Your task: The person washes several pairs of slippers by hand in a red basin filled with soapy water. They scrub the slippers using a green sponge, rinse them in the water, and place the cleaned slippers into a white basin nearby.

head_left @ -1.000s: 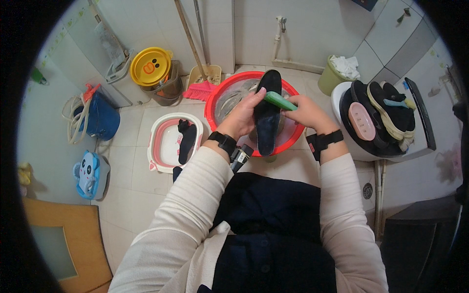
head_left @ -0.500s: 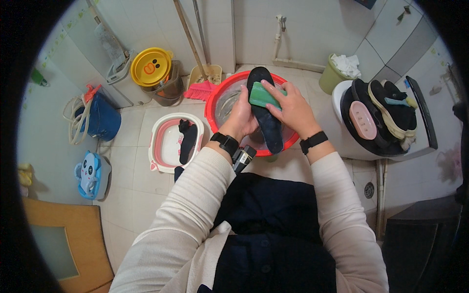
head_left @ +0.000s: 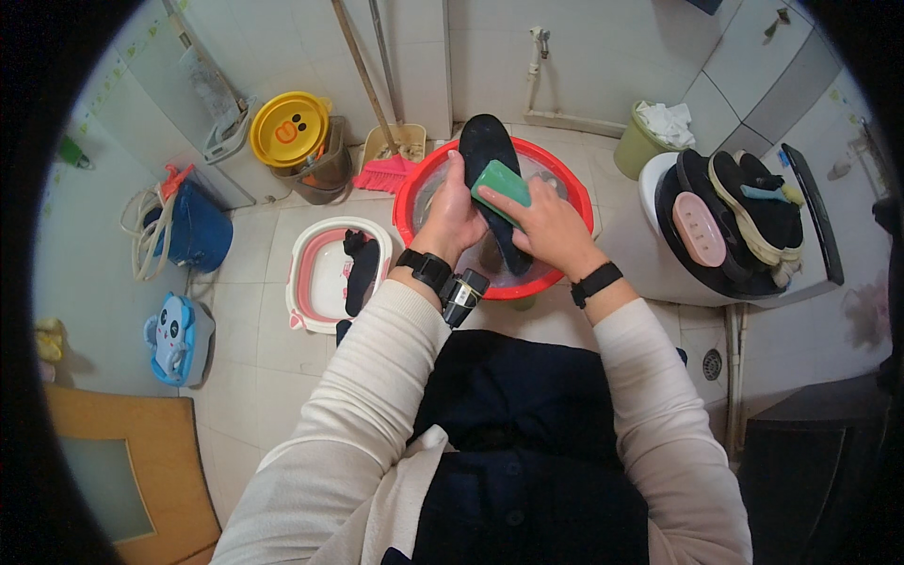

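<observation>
Over the round, red-rimmed basin [head_left: 585, 202] there's a long, flat dark insole [head_left: 485, 143], the left hand [head_left: 452, 218] curled round its edge. The right hand [head_left: 554, 228], half closed, grips a smooth green block [head_left: 505, 185] against it. Left of the basin sits a pink-and-white tub [head_left: 325, 282].

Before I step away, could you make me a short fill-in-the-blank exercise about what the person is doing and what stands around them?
1. The left hand holds an insole whose colour is ____.
2. The right hand holds a bar of soap against the insole, and this bar is ____.
3. The large round basin in view beyond the hands has a rim that is ____.
4. In the picture, the pink soap dish lies to the ____ of this basin.

Missing words: black; green; red; right.
</observation>
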The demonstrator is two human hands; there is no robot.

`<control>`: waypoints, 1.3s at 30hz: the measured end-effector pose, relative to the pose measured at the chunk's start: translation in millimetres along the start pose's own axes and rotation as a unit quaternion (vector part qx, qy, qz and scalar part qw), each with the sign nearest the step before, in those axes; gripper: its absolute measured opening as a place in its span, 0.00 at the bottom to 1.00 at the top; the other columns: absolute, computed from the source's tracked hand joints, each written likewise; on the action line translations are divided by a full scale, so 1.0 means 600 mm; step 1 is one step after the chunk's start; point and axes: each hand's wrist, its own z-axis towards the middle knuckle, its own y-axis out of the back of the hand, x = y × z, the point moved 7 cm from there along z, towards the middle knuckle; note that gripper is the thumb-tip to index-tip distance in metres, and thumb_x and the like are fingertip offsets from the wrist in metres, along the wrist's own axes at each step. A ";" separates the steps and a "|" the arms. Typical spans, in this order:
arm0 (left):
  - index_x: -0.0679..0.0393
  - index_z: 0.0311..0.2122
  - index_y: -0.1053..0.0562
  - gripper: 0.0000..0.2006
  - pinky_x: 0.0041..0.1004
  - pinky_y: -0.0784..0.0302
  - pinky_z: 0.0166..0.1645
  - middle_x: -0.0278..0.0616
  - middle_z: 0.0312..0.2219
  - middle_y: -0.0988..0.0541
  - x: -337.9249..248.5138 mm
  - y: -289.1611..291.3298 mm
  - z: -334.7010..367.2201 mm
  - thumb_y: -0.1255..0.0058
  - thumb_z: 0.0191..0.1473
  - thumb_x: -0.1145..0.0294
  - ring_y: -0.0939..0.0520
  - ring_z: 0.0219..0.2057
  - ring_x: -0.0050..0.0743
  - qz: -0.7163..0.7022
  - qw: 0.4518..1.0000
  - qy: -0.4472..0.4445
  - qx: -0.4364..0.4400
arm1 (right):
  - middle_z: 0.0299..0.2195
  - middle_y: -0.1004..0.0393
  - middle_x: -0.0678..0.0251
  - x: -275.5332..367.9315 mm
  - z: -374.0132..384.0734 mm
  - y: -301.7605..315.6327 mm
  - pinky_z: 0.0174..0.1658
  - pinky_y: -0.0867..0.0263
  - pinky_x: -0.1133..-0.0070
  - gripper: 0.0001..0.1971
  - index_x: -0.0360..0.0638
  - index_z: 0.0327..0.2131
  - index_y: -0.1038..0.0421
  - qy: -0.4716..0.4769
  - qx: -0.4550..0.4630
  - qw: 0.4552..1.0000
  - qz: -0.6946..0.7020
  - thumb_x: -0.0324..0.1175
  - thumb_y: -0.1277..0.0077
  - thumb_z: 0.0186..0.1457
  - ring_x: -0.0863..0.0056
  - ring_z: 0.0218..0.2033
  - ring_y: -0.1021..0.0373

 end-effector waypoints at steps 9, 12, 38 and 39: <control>0.58 0.49 0.32 0.30 0.41 0.29 0.51 0.46 0.44 0.25 -0.010 -0.003 -0.009 0.71 0.60 0.40 0.24 0.44 0.41 0.012 1.000 -0.010 -0.010 | 0.30 0.37 0.62 -0.001 -0.013 -0.005 0.32 0.33 0.71 0.38 0.84 0.57 0.43 0.020 -0.039 0.998 -0.048 0.24 0.53 0.46 0.62 0.33 0.35; 0.57 0.50 0.32 0.29 0.39 0.28 0.50 0.42 0.44 0.25 0.028 -0.008 -0.015 0.66 0.59 0.40 0.23 0.44 0.38 0.113 0.991 0.069 -0.029 | 0.29 0.37 0.65 -0.019 -0.008 -0.003 0.29 0.33 0.74 0.38 0.84 0.59 0.46 -0.044 -0.071 0.985 -0.149 0.25 0.55 0.47 0.66 0.31 0.36; 0.59 0.50 0.33 0.26 0.39 0.25 0.48 0.45 0.43 0.25 0.025 -0.002 -0.025 0.68 0.62 0.46 0.22 0.41 0.40 0.115 0.987 0.106 -0.039 | 0.28 0.39 0.68 -0.067 -0.009 0.008 0.30 0.35 0.72 0.37 0.81 0.59 0.47 -0.106 -0.146 0.965 -0.189 0.25 0.55 0.48 0.68 0.30 0.37; 0.59 0.50 0.33 0.25 0.38 0.24 0.47 0.45 0.42 0.24 0.025 -0.004 -0.027 0.67 0.62 0.47 0.21 0.40 0.39 0.118 0.987 0.099 -0.044 | 0.28 0.38 0.67 -0.079 -0.007 0.011 0.30 0.34 0.72 0.37 0.80 0.60 0.47 -0.150 -0.133 0.960 -0.196 0.25 0.55 0.48 0.68 0.30 0.37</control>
